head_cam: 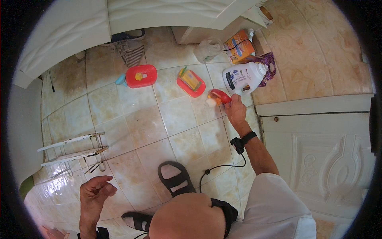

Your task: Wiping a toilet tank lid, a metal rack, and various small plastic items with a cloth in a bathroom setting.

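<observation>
My right hand (237, 111) pinches the near end of a red plastic item (221, 95) on or just above the tiled floor. Orange and whitish pieces (212, 102) show at its left side; what they are is unclear. Beyond that hand a white detergent jug (241, 76) lies tilted. Left of the red item sits a red soap dish (195, 92) with a yellow wrapped packet (190, 80) across it. A second red plastic dish (150, 78) holds a small yellow piece, a light-blue object (121, 79) beside it. My left hand (96, 191) hangs empty, fingers loosely bent.
A clear plastic jar (209, 49) and an orange box (239, 47) stand by the wall. A striped cloth (129, 50) hangs beneath the white cabinet (161, 13). At left is a rusty white wire rack (74, 152); at right, a white panelled door (316, 155). A black cable (223, 165) trails from my right wrist.
</observation>
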`<action>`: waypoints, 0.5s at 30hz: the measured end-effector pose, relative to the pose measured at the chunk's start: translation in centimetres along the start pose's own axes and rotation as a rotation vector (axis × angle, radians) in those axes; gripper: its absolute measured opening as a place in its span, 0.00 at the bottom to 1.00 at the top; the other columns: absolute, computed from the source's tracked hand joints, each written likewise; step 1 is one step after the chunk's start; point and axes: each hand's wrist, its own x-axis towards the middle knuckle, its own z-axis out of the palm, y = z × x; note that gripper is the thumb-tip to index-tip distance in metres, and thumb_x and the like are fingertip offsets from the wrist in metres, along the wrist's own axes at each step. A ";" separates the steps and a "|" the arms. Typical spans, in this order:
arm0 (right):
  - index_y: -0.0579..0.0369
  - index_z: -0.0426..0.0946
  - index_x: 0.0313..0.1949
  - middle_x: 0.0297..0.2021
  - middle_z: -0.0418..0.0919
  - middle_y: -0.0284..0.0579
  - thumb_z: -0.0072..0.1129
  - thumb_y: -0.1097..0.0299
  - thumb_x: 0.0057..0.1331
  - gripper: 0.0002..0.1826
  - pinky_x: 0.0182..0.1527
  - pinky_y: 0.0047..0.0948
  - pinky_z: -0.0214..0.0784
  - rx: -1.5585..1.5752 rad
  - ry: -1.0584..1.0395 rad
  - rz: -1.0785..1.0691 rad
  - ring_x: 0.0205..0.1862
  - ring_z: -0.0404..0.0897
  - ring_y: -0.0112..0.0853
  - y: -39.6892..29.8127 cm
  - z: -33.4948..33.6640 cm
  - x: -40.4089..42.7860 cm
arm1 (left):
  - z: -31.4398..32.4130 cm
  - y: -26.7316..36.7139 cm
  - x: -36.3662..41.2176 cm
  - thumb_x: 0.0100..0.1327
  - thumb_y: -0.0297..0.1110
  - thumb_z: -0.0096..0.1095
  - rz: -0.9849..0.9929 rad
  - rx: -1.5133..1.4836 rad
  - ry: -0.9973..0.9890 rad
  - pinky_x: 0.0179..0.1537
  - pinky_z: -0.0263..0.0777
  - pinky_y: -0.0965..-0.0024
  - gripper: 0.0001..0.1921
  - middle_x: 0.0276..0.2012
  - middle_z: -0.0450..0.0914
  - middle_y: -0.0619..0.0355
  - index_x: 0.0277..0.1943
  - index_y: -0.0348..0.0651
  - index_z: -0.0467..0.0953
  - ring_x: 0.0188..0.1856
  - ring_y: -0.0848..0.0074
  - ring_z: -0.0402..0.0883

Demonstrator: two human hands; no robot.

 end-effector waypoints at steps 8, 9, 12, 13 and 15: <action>0.57 0.68 0.41 0.37 0.76 0.56 0.63 0.69 0.60 0.14 0.38 0.52 0.75 0.097 0.185 0.042 0.35 0.81 0.57 0.6 -0.6 0.2 | 0.0 0.1 0.0 0.67 0.22 0.64 0.008 0.008 0.002 0.41 0.78 0.73 0.11 0.32 0.85 0.56 0.51 0.32 0.81 0.35 0.77 0.84; 0.58 0.68 0.40 0.36 0.76 0.56 0.66 0.70 0.58 0.16 0.38 0.53 0.76 0.113 0.185 0.082 0.35 0.81 0.57 0.8 -0.8 0.3 | 0.0 0.1 -0.1 0.67 0.22 0.64 0.015 0.015 0.002 0.41 0.78 0.73 0.11 0.32 0.85 0.56 0.51 0.32 0.81 0.35 0.77 0.84; 0.60 0.71 0.39 0.34 0.78 0.60 0.64 0.73 0.57 0.13 0.39 0.50 0.74 0.258 0.308 0.102 0.36 0.81 0.56 1.7 -1.7 0.3 | 0.0 -0.2 0.0 0.66 0.26 0.66 0.043 0.041 0.000 0.40 0.79 0.70 0.12 0.31 0.85 0.53 0.52 0.33 0.80 0.34 0.73 0.84; 0.60 0.71 0.39 0.34 0.78 0.60 0.64 0.73 0.57 0.13 0.39 0.50 0.74 0.256 0.307 0.102 0.36 0.81 0.56 1.8 -1.9 0.1 | 0.1 -0.2 0.1 0.66 0.26 0.66 0.042 0.039 -0.002 0.40 0.79 0.70 0.12 0.31 0.85 0.53 0.52 0.33 0.80 0.34 0.73 0.84; 0.62 0.74 0.38 0.31 0.79 0.56 0.62 0.74 0.57 0.10 0.39 0.43 0.74 0.420 0.364 0.241 0.34 0.81 0.46 1.8 -2.5 -0.5 | 0.2 -0.1 0.1 0.66 0.26 0.65 0.029 0.040 -0.003 0.39 0.79 0.70 0.13 0.31 0.85 0.53 0.52 0.33 0.80 0.34 0.74 0.84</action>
